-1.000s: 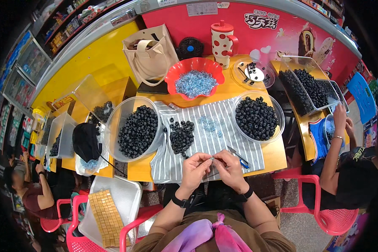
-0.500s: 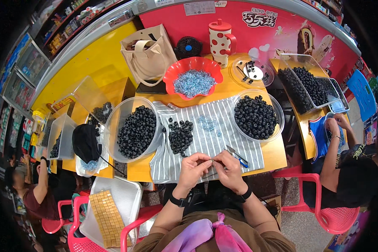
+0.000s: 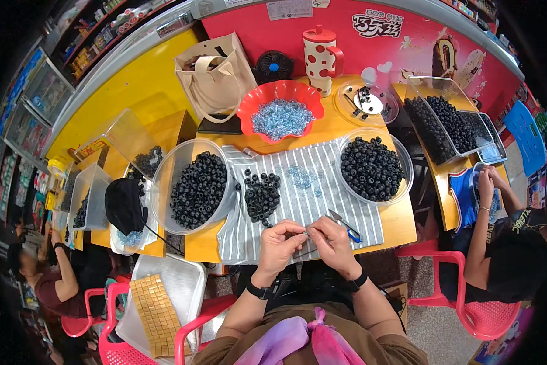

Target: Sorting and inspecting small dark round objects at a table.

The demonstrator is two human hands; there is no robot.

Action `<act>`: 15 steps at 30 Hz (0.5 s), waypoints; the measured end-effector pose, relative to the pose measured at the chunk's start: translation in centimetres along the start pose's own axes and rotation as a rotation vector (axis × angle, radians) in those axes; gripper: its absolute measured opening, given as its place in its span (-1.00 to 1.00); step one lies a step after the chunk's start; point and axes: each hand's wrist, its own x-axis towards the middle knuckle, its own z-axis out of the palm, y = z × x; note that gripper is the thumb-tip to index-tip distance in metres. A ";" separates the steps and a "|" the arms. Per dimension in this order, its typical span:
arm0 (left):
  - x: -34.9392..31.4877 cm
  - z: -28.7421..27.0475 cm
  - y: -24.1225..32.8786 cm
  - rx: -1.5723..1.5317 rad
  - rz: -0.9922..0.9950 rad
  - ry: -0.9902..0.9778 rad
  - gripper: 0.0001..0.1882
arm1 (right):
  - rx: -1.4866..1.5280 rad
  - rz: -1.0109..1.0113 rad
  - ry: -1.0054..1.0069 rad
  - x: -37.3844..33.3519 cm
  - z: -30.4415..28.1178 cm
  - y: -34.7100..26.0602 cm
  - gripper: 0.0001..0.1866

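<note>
My left hand (image 3: 282,243) and my right hand (image 3: 330,244) meet fingertip to fingertip over the near edge of a grey-and-white striped cloth (image 3: 304,210). Both are pinched closed around something too small to make out. Beyond my left hand lies a loose pile of black beads (image 3: 262,198), with small clear-blue beads (image 3: 302,177) scattered to its right. Just right of my right hand rest pointed snips with blue handles (image 3: 346,227). Round clear tubs of black beads flank the cloth, one left (image 3: 229,193) and one right (image 3: 405,190).
Behind the cloth stand a red scalloped bowl (image 3: 246,108) of blue beads, a spotted tumbler (image 3: 319,59), a canvas bag (image 3: 237,82) and a small fan (image 3: 274,66). A clear dish (image 3: 341,108) sits far right. Other people work at tables on both sides.
My fingertips have shifted very slightly while staying together. The view has tilted a little. The beads, tubs and snips lie where they were.
</note>
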 end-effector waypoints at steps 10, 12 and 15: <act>-0.1 0.1 0.2 0.034 0.019 0.000 -0.88 | 0.063 0.009 -0.029 -0.1 -0.4 -0.6 -0.97; -0.1 0.1 0.1 0.026 0.024 -0.005 -0.88 | 0.059 0.005 -0.025 -0.2 -0.3 -0.4 -0.97; -0.2 0.0 0.0 0.023 0.035 -0.012 -0.86 | 0.057 0.008 -0.030 -0.1 -0.3 -0.6 -0.97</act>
